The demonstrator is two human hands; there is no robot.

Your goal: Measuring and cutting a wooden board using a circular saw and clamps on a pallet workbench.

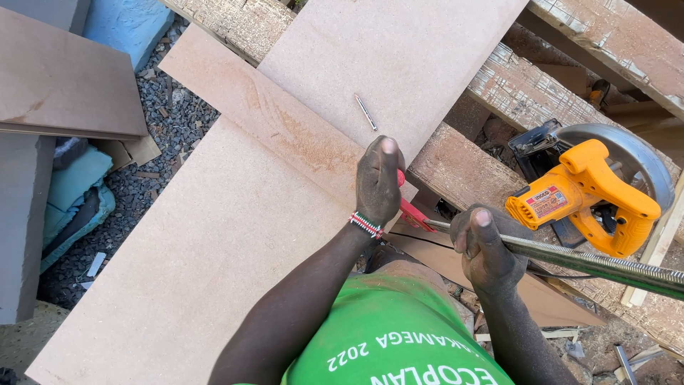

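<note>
Clamp bar: long axis runs centre to right edge, red jaw end at board edge. R hand fisted round bar. L hand closed on red clamp head, nearer board. Saw upper right.

A red clamp is pressed onto the fibreboard sheet by the left hand; its threaded steel bar is gripped by the right hand.
</note>
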